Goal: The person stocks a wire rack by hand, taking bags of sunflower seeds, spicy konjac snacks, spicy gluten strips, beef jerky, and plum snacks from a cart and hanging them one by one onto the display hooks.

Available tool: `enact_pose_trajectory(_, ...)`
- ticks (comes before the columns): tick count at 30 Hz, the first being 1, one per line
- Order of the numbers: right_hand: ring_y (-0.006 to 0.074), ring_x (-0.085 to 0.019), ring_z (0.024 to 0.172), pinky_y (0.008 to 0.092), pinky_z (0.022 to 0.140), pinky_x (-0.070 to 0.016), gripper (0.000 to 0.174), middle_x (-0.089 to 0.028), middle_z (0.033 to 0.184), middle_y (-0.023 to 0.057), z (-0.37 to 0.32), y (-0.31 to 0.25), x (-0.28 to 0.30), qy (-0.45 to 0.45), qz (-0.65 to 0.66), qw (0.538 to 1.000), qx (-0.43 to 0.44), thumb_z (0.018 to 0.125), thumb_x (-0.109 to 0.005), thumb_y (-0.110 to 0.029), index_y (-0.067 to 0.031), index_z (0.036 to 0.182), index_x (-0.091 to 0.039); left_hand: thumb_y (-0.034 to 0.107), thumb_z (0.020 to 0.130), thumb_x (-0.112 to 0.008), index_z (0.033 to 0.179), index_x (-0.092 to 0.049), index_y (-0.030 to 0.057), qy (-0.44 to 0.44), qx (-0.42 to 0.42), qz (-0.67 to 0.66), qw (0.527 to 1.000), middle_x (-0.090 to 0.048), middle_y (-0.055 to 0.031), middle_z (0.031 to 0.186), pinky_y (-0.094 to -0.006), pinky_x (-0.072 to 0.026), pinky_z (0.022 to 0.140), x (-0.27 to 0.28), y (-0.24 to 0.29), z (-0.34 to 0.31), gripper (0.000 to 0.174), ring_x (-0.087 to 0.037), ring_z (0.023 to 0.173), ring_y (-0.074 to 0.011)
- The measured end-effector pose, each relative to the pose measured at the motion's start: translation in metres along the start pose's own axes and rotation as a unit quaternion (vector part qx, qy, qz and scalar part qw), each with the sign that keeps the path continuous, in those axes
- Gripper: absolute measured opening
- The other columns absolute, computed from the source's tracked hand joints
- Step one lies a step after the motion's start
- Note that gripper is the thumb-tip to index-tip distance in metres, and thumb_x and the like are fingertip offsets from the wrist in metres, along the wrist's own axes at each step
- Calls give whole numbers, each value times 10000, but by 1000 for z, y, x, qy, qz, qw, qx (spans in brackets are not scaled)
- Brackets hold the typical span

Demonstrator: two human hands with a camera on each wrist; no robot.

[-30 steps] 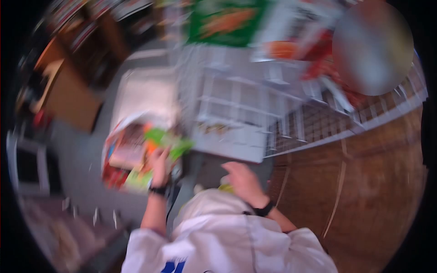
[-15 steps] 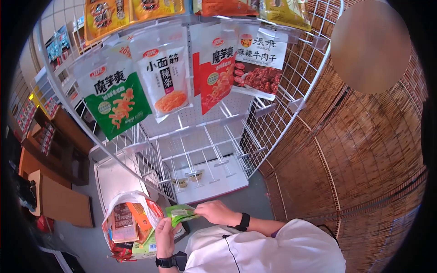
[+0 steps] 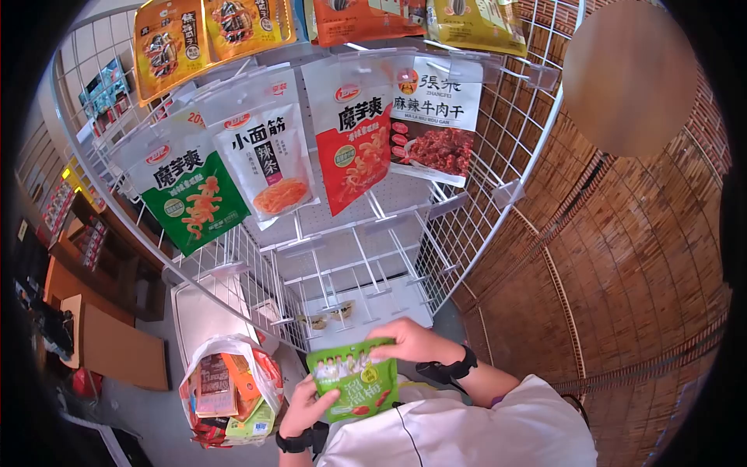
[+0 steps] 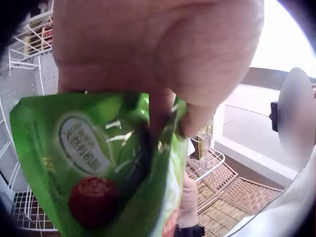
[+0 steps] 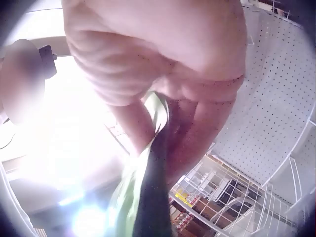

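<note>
A green snack bag (image 3: pixel 358 385) with red fruit printed on it is held up in front of the person's body, its printed face toward the head camera. The left hand (image 3: pixel 303 409) pinches its left edge, thumb on the printed side. At the top right corner the right hand (image 3: pixel 416 344) grips the bag between thumb and fingers. The left wrist view shows the bag's other side (image 4: pixel 89 153), with a white label and a round red fruit. Seen edge-on in the right wrist view, the bag (image 5: pixel 127 207) runs down from between the right hand's thumb and fingers.
Ahead stands a white wire rack (image 3: pixel 498 210) with hanging snack bags, among them a green one (image 3: pixel 198 206) and a red one (image 3: pixel 358 156). Lower hooks (image 3: pixel 354 257) stick out toward the person. A plastic bag of packets (image 3: pixel 268 362) stands at left, a woven wall (image 3: pixel 607 311) at right.
The left hand took the green bag out of the plastic bag, and the right hand joined it. The bag has since been turned and spread, its printed front now facing up. The head view shifted toward the rack.
</note>
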State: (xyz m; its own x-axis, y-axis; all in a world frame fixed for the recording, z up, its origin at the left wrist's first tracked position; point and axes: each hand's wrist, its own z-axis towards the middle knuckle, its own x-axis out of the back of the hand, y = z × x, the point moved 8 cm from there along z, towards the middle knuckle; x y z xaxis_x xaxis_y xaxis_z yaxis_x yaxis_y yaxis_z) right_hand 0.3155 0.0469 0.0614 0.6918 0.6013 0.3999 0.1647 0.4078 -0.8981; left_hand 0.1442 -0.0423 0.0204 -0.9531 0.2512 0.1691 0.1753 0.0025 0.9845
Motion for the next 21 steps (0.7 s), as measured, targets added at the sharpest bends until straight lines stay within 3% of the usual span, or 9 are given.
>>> enact_pose_trajectory(1, 173, -598, 690, 304, 638, -458, 172, -591, 745, 76, -1, 6, 15, 64, 35, 997, -36, 805, -629, -111, -42, 957, -587, 136, 825, -614, 1017, -614, -25, 26, 27, -9, 999, -594, -133, 1032, -309, -425, 830, -3, -3, 5, 250, -562, 947, -205)
enact_pose_trajectory(2, 104, -574, 772, 268, 675, -470, 278, -594, 842, 37, 0, 12, 20, 81, 135, 985, -65, 820, -624, -68, -53, 1082, -535, 103, 855, -565, 1004, -609, -39, 64, 2, 9, 998, -608, -103, 939, -286, -439, 748, -5, 1, 9, 210, -567, 841, -165)
enact_pose_trajectory(3, 104, -574, 772, 268, 675, -470, 278, -594, 842, 37, 0, 10, 21, 69, 139, 986, -62, 820, -624, -68, -53, 1082, -535, 103, 855, -565, 1004, -609, -39, 76, 5, 9, 997, -608, -103, 939, -286, -439, 748, -10, 3, 13, 210, -567, 841, -165)
enact_pose_trajectory(5, 121, -565, 833, 261, 712, -477, 397, -574, 956, 38, -1, 14, 35, 145, 282, 945, -79, 801, -643, -44, -44, 1154, -460, 103, 867, -550, 994, -614, -37, 166, 4, -20, 986, -606, -88, 939, -270, -436, 744, -6, 12, 17, 200, -558, 841, -141)
enact_pose_trajectory(7, 122, -552, 869, 265, 736, -476, 444, -556, 983, 54, -3, 28, 30, 142, 281, 948, -47, 797, -648, -37, -33, 1177, -418, 107, 877, -540, 995, -617, -35, 216, 18, -69, 974, -608, -80, 936, -259, -434, 737, -3, 10, 20, 200, -552, 838, -121)
enact_pose_trajectory(9, 124, -557, 840, 260, 739, -475, 389, -557, 942, 45, -11, 32, 35, 170, 145, 974, -45, 801, -644, -33, -29, 1137, -449, 113, 882, -538, 988, -621, -35, 248, 17, -74, 966, -610, -71, 927, -250, -434, 726, 2, 13, 22, 200, -548, 826, -110)
enact_pose_trajectory(11, 121, -560, 885, 264, 766, -479, 383, -566, 988, 49, -11, 36, 26, 112, 133, 984, -50, 813, -635, -32, -15, 1152, -458, 113, 866, -563, 964, -632, -30, 278, -9, -33, 960, -615, -82, 885, -254, -436, 703, 3, 32, 25, 186, -552, 792, -119)
enact_pose_trajectory(13, 113, -556, 933, 269, 799, -478, 392, -566, 1046, 49, -12, 33, 9, 39, 277, 954, -109, 822, -630, -37, -2, 1173, -457, 114, 845, -594, 931, -642, -26, 271, -34, 66, 960, -613, -99, 834, -265, -437, 676, -2, 45, 29, 171, -556, 755, -132)
enact_pose_trajectory(21, 98, -545, 932, 258, 801, -472, 376, -559, 1054, 43, -10, 29, 14, 63, 333, 934, -112, 849, -601, -49, 4, 1188, -446, 125, 845, -600, 921, -645, -23, 293, -6, -3, 956, -596, -97, 799, -266, -424, 655, -13, 31, 35, 172, -535, 725, -134)
